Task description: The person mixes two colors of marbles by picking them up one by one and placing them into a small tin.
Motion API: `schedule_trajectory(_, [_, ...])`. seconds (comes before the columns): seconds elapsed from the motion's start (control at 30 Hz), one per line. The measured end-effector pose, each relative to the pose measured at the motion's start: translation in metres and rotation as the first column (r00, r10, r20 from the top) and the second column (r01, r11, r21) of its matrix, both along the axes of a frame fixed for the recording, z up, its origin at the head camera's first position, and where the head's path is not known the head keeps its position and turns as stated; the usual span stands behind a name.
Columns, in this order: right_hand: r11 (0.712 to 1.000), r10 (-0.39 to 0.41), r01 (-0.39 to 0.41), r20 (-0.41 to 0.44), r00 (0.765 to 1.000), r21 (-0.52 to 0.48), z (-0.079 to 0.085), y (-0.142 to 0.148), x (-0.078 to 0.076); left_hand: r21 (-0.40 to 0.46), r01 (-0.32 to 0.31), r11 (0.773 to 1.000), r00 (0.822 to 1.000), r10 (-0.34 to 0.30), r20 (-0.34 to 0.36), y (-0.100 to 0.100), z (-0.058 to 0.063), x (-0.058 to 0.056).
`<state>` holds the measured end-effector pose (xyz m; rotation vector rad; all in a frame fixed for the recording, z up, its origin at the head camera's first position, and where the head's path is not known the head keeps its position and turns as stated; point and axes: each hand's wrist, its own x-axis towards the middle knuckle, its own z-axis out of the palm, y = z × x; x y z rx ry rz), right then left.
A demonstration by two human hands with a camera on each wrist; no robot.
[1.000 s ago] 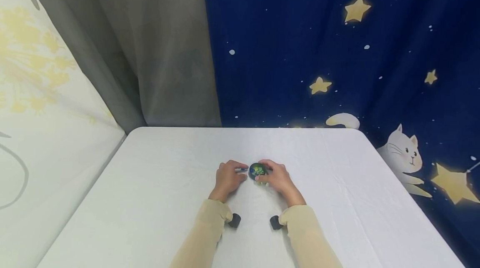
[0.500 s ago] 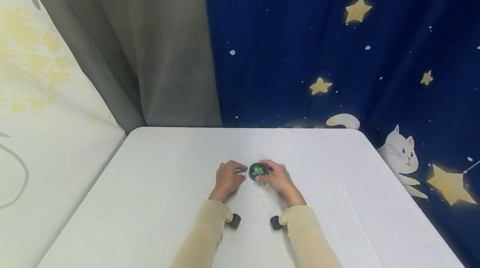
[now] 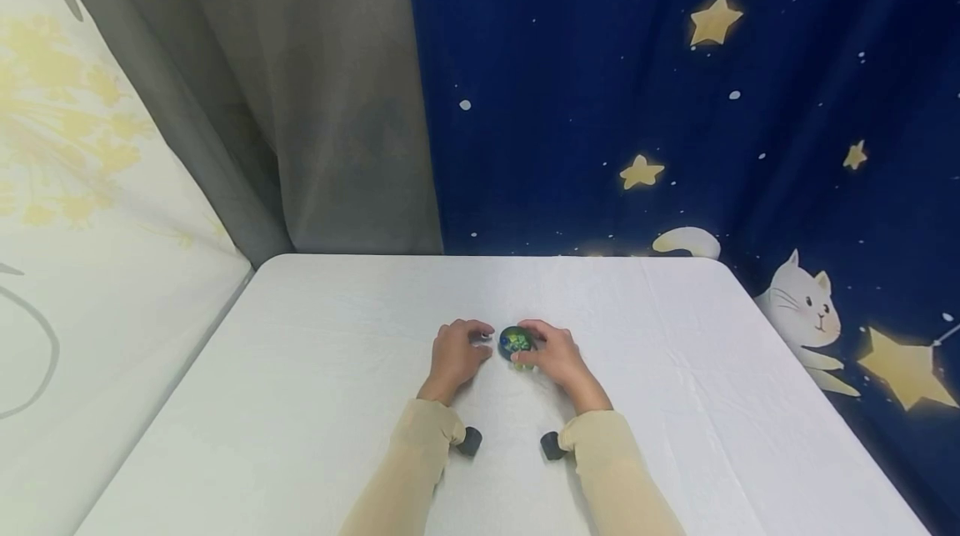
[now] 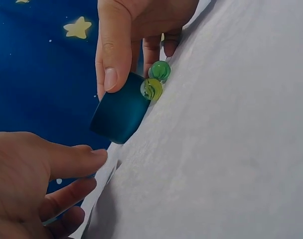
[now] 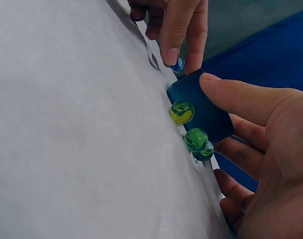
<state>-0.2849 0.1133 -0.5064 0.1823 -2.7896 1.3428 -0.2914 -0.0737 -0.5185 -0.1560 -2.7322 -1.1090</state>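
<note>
My right hand (image 3: 558,355) grips a small dark teal cup (image 5: 204,107) by its side, thumb on the near wall. From above, green, yellow and blue show inside the cup's round mouth in the head view. Just left of it, my left hand (image 3: 455,353) pinches a blue-and-white glass marble (image 5: 178,65) between thumb and forefinger; in the left wrist view that marble is hidden. Beside the cup on the near side lie a yellow-swirled marble (image 5: 182,112), a green marble (image 5: 196,140) and another greenish marble (image 5: 205,151) partly behind it.
A white cloth-covered table (image 3: 360,303) lies under both hands. Behind it hang a grey curtain (image 3: 352,102) and a blue curtain (image 3: 540,102) with stars and a cat. Black wrist cameras, one on the left (image 3: 469,442) and one on the right (image 3: 552,445), stick out from the sleeves.
The left fingers have shifted slightly, and the marble between them shows a whiter side in the head view. Both hands and the cup have otherwise stayed in place.
</note>
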Motion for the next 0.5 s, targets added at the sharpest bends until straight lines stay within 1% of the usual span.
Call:
schedule_trajectory(0.4, [1.0,-0.006,0.006,0.0,1.0,-0.001,-0.0002,-0.0006,-0.0008,0.063,-0.004,0.998,0.997,0.009,-0.081,-0.0028,0.0001,-0.0047])
schedule_trajectory(0.5, [1.0,-0.006,0.006,-0.001,1.0,-0.004,-0.0003,-0.0011,-0.001,0.085,0.0,0.996,0.996,0.008,-0.091,-0.0044,0.0013,-0.005])
